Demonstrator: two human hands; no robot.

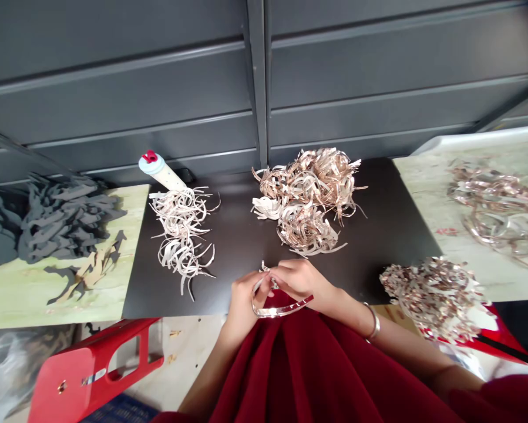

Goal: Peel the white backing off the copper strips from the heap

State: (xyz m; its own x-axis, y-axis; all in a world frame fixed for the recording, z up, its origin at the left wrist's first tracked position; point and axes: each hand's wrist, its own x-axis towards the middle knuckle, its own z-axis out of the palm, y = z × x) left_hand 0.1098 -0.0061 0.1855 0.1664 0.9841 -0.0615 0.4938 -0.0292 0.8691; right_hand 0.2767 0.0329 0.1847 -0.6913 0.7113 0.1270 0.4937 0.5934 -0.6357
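Coppery strip curves in a loop just above the lap, held between the two hands, which are close together at the near edge of the table. The left hand and right hand both pinch its upper part. A silver bangle circles the right wrist. Farther out, the black table bears a pale strip pile, a copper heap and a capped bottle. A speckled heap sits lower right, and grey cut shapes lie at upper left.
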